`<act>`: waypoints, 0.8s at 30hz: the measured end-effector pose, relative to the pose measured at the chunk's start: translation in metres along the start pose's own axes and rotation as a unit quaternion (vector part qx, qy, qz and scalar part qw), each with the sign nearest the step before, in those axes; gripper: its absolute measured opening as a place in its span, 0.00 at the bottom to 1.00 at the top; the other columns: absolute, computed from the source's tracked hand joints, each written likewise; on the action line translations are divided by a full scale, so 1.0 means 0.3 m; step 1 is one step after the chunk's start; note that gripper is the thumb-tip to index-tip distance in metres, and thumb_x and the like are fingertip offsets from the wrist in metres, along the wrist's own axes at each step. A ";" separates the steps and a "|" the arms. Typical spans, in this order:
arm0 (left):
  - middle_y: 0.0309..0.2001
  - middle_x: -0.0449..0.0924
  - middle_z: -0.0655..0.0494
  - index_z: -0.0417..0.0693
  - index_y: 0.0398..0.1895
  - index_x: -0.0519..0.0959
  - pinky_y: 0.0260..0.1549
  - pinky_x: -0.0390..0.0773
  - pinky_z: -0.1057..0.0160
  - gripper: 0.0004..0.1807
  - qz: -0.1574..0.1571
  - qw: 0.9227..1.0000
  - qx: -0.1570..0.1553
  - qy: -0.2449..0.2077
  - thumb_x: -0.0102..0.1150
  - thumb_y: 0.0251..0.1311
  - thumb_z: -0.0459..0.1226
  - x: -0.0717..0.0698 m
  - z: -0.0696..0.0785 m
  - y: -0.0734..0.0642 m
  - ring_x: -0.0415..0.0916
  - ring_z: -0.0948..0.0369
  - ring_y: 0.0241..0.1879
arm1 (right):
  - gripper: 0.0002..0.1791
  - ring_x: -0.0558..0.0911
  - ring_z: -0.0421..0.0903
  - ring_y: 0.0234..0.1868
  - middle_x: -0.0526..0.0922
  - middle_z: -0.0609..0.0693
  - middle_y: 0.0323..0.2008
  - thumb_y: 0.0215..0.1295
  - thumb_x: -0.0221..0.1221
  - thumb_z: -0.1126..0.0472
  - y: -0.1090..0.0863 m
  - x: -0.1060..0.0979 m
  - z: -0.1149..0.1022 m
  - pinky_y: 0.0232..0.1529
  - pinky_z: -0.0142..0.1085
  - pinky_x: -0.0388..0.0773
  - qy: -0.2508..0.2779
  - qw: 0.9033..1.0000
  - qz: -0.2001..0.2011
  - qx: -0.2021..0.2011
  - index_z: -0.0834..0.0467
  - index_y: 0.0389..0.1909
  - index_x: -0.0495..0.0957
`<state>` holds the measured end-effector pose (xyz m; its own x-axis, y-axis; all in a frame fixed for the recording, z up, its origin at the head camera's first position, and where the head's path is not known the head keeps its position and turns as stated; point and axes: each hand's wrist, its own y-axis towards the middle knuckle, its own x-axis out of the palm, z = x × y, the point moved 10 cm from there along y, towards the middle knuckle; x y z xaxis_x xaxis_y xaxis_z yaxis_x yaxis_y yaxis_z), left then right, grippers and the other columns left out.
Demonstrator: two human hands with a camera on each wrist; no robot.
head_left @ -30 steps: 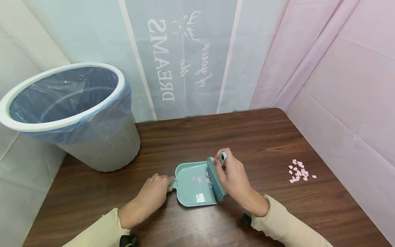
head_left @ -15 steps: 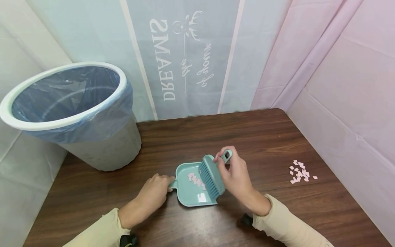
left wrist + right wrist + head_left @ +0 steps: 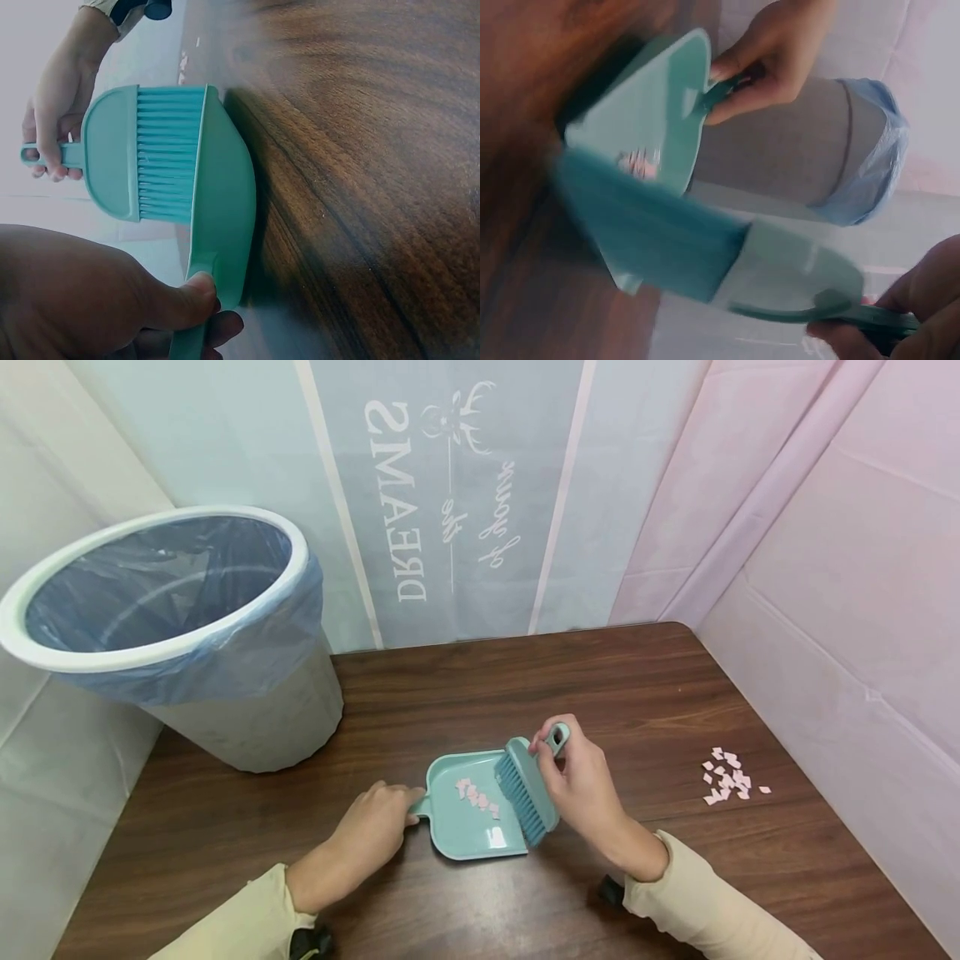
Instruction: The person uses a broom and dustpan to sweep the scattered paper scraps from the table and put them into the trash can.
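Observation:
A teal dustpan (image 3: 465, 835) lies on the brown wooden table, its front lip facing right. My left hand (image 3: 375, 827) grips its short handle, thumb on top in the left wrist view. Several small pink paper pieces (image 3: 477, 797) lie in the pan in a slanting row. My right hand (image 3: 581, 781) holds a teal hand brush (image 3: 537, 789) by its handle. The brush's bristles (image 3: 169, 150) point down at the pan's open front edge, right of the paper. In the right wrist view the brush (image 3: 660, 225) is blurred and covers part of the dustpan (image 3: 630, 112).
A loose pile of pink paper pieces (image 3: 725, 779) lies on the table's right side. At the back left stands a tall grey bin (image 3: 262, 727) with a white rim and blue liner. Fabric with lettering (image 3: 465, 510) hangs behind the table (image 3: 615, 677).
The brush swept left into the pan, pushing the paper pieces deeper, then moved back right to the front edge. My left hand and the dustpan have stayed in place.

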<state>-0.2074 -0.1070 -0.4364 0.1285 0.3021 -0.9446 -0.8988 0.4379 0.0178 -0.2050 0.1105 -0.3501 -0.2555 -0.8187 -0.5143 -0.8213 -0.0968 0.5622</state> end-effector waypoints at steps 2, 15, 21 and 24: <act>0.37 0.87 0.48 0.42 0.46 0.86 0.32 0.81 0.51 0.14 0.000 1.000 0.000 0.001 0.72 0.55 0.29 0.000 0.000 0.000 0.78 0.52 0.32 | 0.12 0.76 0.38 0.26 0.81 0.49 0.31 0.64 0.59 0.79 0.001 0.007 -0.006 0.25 0.30 0.75 -0.037 0.999 -0.010 -0.004 0.61 0.40 0.71; 0.38 0.87 0.46 0.41 0.47 0.86 0.35 0.82 0.49 0.15 -0.002 1.000 0.000 0.000 0.72 0.55 0.29 -0.002 0.001 -0.002 0.80 0.50 0.34 | 0.09 0.64 0.35 0.19 0.73 0.47 0.24 0.68 0.60 0.74 0.018 -0.049 0.017 0.19 0.31 0.65 -0.141 0.990 -0.027 -0.010 0.61 0.42 0.71; 0.38 0.87 0.47 0.41 0.47 0.85 0.39 0.82 0.48 0.15 0.004 1.000 0.004 -0.009 0.72 0.54 0.29 -0.003 -0.004 -0.008 0.81 0.50 0.36 | 0.10 0.71 0.36 0.21 0.81 0.50 0.28 0.65 0.59 0.77 0.006 -0.127 0.060 0.20 0.31 0.70 -0.152 0.988 0.001 -0.013 0.61 0.40 0.72; 0.39 0.87 0.47 0.41 0.48 0.85 0.38 0.81 0.49 0.16 0.010 1.000 0.009 -0.015 0.72 0.54 0.29 -0.002 -0.008 -0.013 0.80 0.50 0.36 | 0.11 0.77 0.39 0.25 0.84 0.52 0.30 0.63 0.60 0.79 -0.007 -0.184 0.095 0.23 0.28 0.73 -0.149 0.989 0.024 -0.003 0.62 0.39 0.73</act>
<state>-0.2051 -0.1109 -0.4368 0.1242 0.3359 -0.9337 -0.8932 0.4476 0.0422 -0.2038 0.1721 -0.3414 -0.4333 -0.6200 -0.6541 -0.8019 -0.0661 0.5938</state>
